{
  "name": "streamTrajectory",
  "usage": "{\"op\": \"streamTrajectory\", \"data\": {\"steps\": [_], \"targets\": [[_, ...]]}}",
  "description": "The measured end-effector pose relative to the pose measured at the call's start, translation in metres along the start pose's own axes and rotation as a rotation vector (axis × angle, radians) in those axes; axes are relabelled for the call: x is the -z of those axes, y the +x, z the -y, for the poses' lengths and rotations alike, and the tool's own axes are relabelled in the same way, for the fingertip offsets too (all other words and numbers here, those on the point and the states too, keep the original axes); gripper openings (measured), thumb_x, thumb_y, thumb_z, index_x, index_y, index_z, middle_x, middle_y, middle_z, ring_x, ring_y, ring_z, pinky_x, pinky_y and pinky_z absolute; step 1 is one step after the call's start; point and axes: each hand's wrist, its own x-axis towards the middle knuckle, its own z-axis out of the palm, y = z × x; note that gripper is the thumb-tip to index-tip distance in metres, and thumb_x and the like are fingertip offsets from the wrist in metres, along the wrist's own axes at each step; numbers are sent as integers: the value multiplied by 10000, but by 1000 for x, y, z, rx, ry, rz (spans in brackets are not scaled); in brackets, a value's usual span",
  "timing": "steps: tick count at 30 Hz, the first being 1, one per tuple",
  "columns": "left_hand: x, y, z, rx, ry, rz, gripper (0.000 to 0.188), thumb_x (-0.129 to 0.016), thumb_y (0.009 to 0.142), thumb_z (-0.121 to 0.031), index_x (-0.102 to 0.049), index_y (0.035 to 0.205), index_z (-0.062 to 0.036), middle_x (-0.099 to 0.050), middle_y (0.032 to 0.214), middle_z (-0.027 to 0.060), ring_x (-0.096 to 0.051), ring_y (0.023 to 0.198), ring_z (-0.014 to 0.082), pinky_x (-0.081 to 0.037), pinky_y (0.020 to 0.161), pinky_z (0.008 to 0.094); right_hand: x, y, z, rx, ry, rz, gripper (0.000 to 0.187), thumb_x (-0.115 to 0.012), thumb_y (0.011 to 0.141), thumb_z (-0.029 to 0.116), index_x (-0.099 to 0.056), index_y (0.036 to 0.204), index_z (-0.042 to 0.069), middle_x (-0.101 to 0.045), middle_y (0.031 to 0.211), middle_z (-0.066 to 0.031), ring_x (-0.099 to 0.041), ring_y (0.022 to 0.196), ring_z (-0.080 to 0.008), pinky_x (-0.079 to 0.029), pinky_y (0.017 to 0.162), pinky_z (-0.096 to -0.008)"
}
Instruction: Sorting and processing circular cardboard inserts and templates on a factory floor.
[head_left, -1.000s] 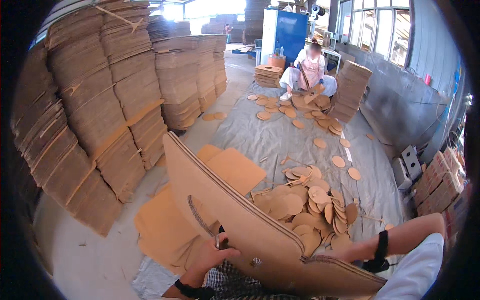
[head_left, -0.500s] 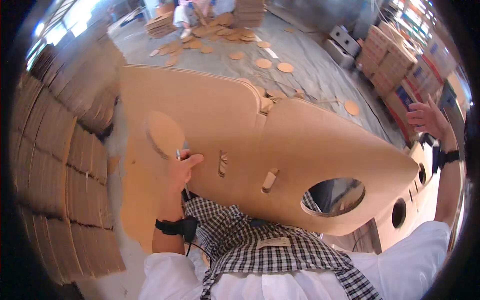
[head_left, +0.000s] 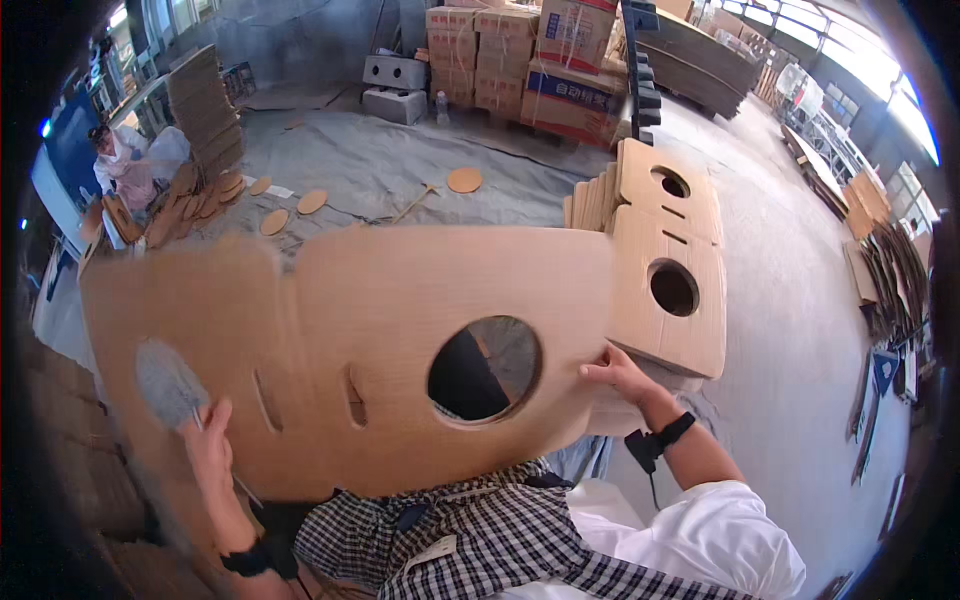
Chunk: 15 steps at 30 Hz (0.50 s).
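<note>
Holding a large cardboard sheet (head_left: 370,285) up in front of the body, directly above the checked apron (head_left: 470,530), and showing its broad face with two round holes, two narrow slots between them and a notch in the top edge. Gripping its right end with the right hand (head_left: 625,375), closing narrowly, pressing the thumb to the near face and hiding most of the other fingers. Resting the left hand (head_left: 210,450) at the lower rim of the left hole, bending the fingers close together; not being able to tell, through the blur, whether clasping the rim or only touching it. Wearing a black band (head_left: 676,430) on the right wrist and a white sleeve (head_left: 690,540) above it.

Facing a stack of holed cardboard pieces (head_left: 685,340) just beyond the sheet's right end. Looking past the top edge onto a grey floor covering (head_left: 370,165), seeing a lone cardboard disc (head_left: 464,180) near a thin cardboard strip (head_left: 412,205). Viewing brown cartons (head_left: 500,70) farther back, beside two grey blocks (head_left: 394,72) and a clear bottle (head_left: 442,108). Sharing the space with a seated person (head_left: 125,175) at the far upper left, near a tall cardboard pile (head_left: 205,120).
</note>
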Motion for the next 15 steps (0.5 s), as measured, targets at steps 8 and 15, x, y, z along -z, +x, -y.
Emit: {"op": "streamTrajectory", "data": {"steps": [8, 15], "targets": [[-163, -43, -192, -543, 150, 248, 338, -628, 838, -147, -555, 1120, 24, -586, 876, 61, -536, 816, 114, -429, 708, 231, 0, -47, -58, 226, 1015, -379, 555, -609, 831, 321, -408, 1275, 55, -487, 1261, -57, -456, 1160, -232, -356, 998, -383], [-205, -65, -175, -1472, 313, 56, 290, -599, 841, -112, -585, 1125, -51, -583, 835, 51, -520, 652, 91, -423, 527, 245, 52, -54, -39, 437, 1016, -850, 567, -553, 856, 441, -429, 1279, 83, -486, 1266, -37, -421, 1181, -214, -312, 1012, -377]]}}
